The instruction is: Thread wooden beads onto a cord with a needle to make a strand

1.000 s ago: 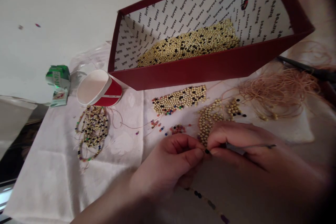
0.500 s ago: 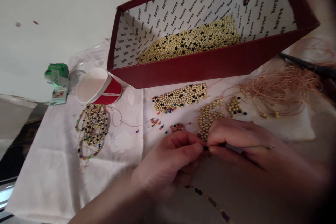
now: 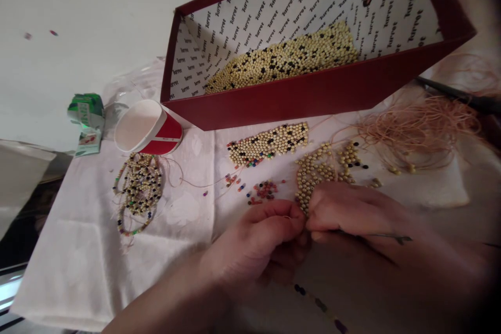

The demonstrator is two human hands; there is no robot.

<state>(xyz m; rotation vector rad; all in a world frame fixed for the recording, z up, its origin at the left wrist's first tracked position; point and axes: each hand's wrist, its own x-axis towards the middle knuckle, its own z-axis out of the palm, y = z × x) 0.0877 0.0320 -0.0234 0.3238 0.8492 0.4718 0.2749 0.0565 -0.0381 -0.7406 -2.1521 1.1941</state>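
Note:
My left hand (image 3: 270, 235) is closed in a pinch, with a bit of pale cord (image 3: 287, 217) showing at its thumb and forefinger. Against those fingertips, my right hand (image 3: 352, 214) is closed too, a thin metal tool (image 3: 387, 236) lying across its fingers. What sits between the two pinches is hidden. Below the hands hangs a beaded strand (image 3: 321, 303) with dark, pale and purple beads, its upper end out of sight behind my left hand. Just beyond my fingers lie loose cream beads (image 3: 313, 169) and a small pile of reddish beads (image 3: 266, 189).
A dark red box (image 3: 282, 103) holding cream and black beads stands at the back. Bead strands (image 3: 139, 188) lie left, by a red-and-white cup (image 3: 162, 130) and a green packet (image 3: 85, 109). A sorted bead patch (image 3: 270, 143) and tangled cord (image 3: 422, 125) lie before the box.
The dark bead seen between my fingertips is now hidden. My left hand has dropped slightly, uncovering more reddish beads, and cord now shows at its fingertips. The hanging strand has shifted a little.

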